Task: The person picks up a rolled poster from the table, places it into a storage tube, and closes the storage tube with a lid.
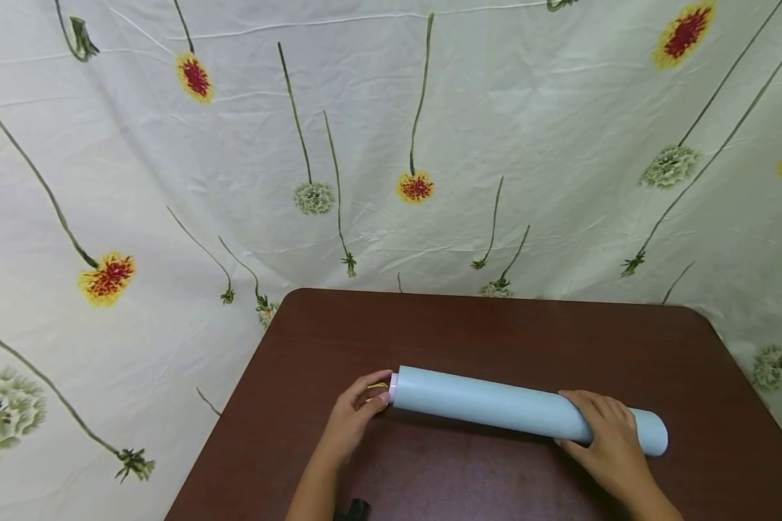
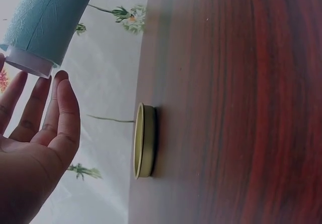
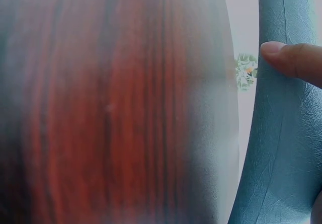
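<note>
A long light-blue tube (image 1: 482, 396) with a creased, leather-like surface is tilted across the table. From its left end projects a pale pinkish inner rim (image 2: 30, 60). My left hand (image 1: 355, 409) holds that end, thumb and fingertips around the rim. Near the other end, my right hand (image 1: 602, 438) grips the tube from above, its thumb (image 3: 287, 58) lying along the near side. Below the left hand a shallow, round yellow-gold lid (image 2: 145, 141) lies on the table with its hollow side up. In the head view it is mostly hidden behind the left fingers.
The dark reddish-brown table (image 1: 495, 333) has rounded far corners. Behind and beside it hangs a pale flower-printed cloth (image 1: 365, 87). A small black object (image 1: 357, 509) shows at the bottom edge, beside the left forearm.
</note>
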{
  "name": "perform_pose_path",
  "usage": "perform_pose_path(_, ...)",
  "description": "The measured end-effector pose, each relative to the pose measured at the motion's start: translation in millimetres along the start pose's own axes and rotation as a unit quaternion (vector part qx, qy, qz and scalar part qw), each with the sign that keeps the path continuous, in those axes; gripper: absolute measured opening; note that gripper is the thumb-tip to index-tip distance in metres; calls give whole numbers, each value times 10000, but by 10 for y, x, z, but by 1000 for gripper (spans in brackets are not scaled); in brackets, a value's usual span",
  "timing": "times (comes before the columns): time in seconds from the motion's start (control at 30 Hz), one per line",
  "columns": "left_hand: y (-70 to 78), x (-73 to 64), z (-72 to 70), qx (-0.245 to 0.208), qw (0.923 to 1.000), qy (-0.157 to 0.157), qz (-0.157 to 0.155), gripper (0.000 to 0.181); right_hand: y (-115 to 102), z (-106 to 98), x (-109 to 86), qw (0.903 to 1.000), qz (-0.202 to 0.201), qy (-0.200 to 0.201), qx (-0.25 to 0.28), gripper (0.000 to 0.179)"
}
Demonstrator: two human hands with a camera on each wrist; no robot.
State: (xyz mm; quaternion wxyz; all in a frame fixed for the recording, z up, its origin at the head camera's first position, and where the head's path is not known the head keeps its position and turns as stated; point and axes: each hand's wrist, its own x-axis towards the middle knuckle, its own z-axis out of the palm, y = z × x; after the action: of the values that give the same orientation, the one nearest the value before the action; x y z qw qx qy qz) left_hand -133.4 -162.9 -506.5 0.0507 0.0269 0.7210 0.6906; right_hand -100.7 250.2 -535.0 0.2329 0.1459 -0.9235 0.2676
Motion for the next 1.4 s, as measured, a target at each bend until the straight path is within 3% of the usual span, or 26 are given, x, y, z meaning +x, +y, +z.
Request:
perform_pose_path(0.67,-51,13,37,456,9985,-261,145,35,-13,1,-4,9999,99,-129,0,85)
perform_pose_path(1.13,-2,7,61,488,9988,-16,107,36,-7,15,-8,9998,146,-146,-62,85)
perform_pose_path(1.4,9,37,-9,556,9981,47,267,32,-1,-8,-2,9997,247,-55,-38,85)
